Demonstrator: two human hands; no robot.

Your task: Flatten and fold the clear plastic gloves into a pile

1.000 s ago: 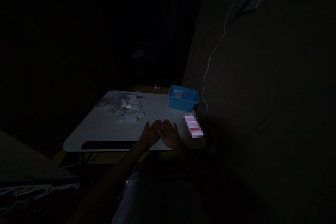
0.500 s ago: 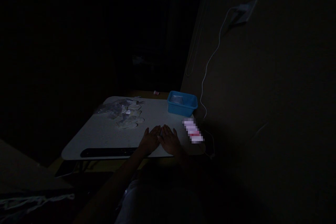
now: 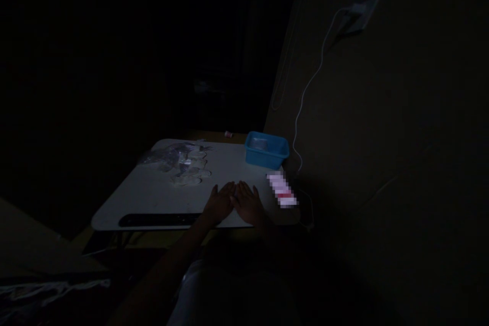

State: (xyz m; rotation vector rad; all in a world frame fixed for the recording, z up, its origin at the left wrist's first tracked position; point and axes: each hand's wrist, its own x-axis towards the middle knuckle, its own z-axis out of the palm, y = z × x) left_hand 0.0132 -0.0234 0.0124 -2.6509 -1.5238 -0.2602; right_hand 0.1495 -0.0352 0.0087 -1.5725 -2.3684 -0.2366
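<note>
The scene is very dark. My left hand (image 3: 218,204) and my right hand (image 3: 248,202) lie flat, palms down, side by side on a small white table (image 3: 153,193), fingers stretched out and index fingers almost touching. Neither hand holds anything. A pile of pale gloves and clear plastic wrap (image 3: 181,163) lies farther back on the left. A blue plastic tub (image 3: 266,149) stands at the far right corner. A blurred white and red flat object (image 3: 281,189) lies just right of my right hand.
A dark slot (image 3: 158,220) runs along the table's front edge. A wall rises at the right, with a white cable (image 3: 305,97) hanging from a socket (image 3: 357,12). A small red thing (image 3: 228,134) sits behind the table. White cords (image 3: 49,288) lie at bottom left.
The hands have stayed flat on the table. Only the view has shifted slightly, first down then a little back up.
</note>
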